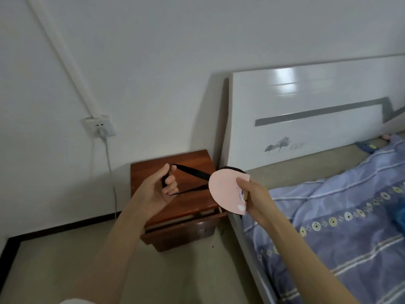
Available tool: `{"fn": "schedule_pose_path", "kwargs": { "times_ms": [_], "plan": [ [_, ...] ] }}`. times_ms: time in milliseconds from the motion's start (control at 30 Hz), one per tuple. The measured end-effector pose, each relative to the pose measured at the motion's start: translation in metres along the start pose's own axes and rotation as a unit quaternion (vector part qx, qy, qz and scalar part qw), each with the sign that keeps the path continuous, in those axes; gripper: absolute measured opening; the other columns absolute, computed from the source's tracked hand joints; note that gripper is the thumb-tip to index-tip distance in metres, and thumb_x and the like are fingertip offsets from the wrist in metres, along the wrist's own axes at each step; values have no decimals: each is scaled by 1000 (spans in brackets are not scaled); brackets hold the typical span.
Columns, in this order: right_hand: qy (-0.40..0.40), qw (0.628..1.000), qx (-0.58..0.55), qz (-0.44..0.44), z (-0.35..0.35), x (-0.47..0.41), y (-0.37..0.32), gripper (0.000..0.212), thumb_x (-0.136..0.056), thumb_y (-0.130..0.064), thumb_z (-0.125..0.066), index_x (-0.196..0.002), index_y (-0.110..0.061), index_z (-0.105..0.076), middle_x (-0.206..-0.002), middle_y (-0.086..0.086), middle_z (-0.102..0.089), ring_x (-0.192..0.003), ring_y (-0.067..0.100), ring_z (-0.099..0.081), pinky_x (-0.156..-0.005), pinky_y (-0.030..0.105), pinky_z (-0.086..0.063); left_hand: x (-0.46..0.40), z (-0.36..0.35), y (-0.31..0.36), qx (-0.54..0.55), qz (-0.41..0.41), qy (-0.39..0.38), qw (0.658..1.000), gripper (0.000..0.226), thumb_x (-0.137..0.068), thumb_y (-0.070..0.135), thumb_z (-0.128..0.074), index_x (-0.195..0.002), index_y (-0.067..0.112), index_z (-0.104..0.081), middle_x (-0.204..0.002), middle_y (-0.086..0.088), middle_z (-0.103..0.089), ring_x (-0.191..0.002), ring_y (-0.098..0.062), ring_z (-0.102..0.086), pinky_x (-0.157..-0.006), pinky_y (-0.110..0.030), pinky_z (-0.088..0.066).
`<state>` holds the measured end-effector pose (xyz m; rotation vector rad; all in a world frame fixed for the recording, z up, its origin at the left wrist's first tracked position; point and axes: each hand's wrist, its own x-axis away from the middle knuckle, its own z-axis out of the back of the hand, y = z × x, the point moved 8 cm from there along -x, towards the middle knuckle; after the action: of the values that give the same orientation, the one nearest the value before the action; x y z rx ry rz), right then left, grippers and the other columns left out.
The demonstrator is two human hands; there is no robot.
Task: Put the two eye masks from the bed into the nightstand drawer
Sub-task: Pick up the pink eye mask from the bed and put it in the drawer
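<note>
Both hands are raised in front of the nightstand [175, 172], sharing 1 eye mask [225, 189] between them. The mask is pale pink and folded or bunched into a rounded half-disc, with a straight cut edge on its right side. Small white spots and a round white-and-brown patch show near its lower right edge, too small to read as a pattern. A dark lining peeks out along the top rim behind the pink face.

The right hand [254, 198] is closed on the mask's right edge, thumb pressed on the pink front and fingers wrapped behind. A black strap [192, 175] runs from the mask's left side as 2 taut bands that meet in a loop. The left hand [157, 189] has its fingers curled through that loop, thumb up beside it, pulling the strap out straight.

The mask hangs in the air over the right front corner of the nightstand top, touching neither the top nor the bed [328, 216]. The nightstand is reddish-brown wood, and its drawer [186, 229] stands slightly pulled out below the top. Its inside is not visible from here.

The bed stands just beside the nightstand on the right, covered with a blue-purple striped quilt [350, 205] with a band of round motifs. A white headboard [306, 119] rises behind it. A wall socket [99, 127] with a plugged-in cable sits on the wall to the left.
</note>
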<state>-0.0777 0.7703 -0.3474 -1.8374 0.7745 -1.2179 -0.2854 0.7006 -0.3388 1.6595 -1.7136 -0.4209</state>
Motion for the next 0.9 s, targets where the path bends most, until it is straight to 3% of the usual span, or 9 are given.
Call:
{"fn": "schedule_pose_path", "kwargs": {
  "times_ms": [133,233,433,500,567,700,767,833,900],
  "plan": [
    [87,982,159,47,8,3,-12,20,-92,-23,-48,-109,-15,-53,-110,10,-58,-97,27,-54,-79,40,-49,16,-4,6,-247,17,-15,969,36,-94,31,-42,-78,11,-67,-52,2,-60,-41,-10,-46,-43,-17,-41],
    [90,977,173,84,18,9,-24,17,-91,-24,-49,-106,-18,-54,-105,8,-59,-86,20,-54,-62,29,-44,26,-19,-6,-490,64,-51,868,42,-96,33,-37,-74,18,-70,-60,-2,-69,-49,-10,-57,-50,-16,-47],
    [95,974,165,120,28,17,-38,11,-90,-22,-52,-99,-20,-57,-103,9,-60,-90,23,-52,-65,30,-44,25,-33,-28,-720,77,-27,689,32,-93,45,-39,-82,25,-62,-84,5,-72,-66,-1,-65,-65,-17,-46],
    [81,973,174,125,25,21,-38,9,-90,-23,-51,-97,-22,-56,-105,9,-60,-93,25,-53,-69,32,-45,25,-32,-22,-742,48,20,668,36,-94,45,-36,-84,21,-61,-83,1,-69,-62,-2,-61,-60,-15,-43],
    [59,974,178,127,20,25,-36,7,-89,-25,-52,-95,-25,-56,-106,9,-60,-96,27,-55,-75,38,-48,27,-34,-20,-722,36,47,689,38,-96,38,-33,-90,13,-61,-78,-1,-69,-55,2,-60,-54,-13,-43],
    [27,982,148,116,17,27,-30,12,-89,-23,-53,-99,-23,-59,-104,8,-62,-94,25,-56,-76,39,-51,34,-38,-36,-553,76,5,829,32,-97,14,-32,-121,30,-46,-98,-14,-73,-68,-15,-72,-60,-20,-56],
    [3,992,81,93,14,26,-22,19,-89,-16,-52,-107,-13,-59,-97,8,-62,-88,23,-56,-72,35,-51,35,-39,-40,-522,57,-1,851,45,-94,4,-39,-130,31,-44,-115,-5,-66,-64,-21,-73,-53,-19,-55],
    [-26,997,2,74,7,26,-16,22,-90,-8,-49,-111,-7,-57,-90,7,-62,-84,21,-56,-74,34,-50,33,-46,-43,-487,21,-1,873,50,-88,10,-56,-130,34,-44,-111,11,-65,-58,-22,-71,-47,-19,-52],
    [-42,995,-57,64,0,26,-12,22,-89,-1,-45,-108,-5,-56,-94,9,-63,-86,22,-57,-77,35,-49,30,-52,-44,-450,-15,31,892,62,-80,18,-69,-134,25,-39,-111,6,-65,-53,-16,-67,-42,-20,-49]
  ]
}}
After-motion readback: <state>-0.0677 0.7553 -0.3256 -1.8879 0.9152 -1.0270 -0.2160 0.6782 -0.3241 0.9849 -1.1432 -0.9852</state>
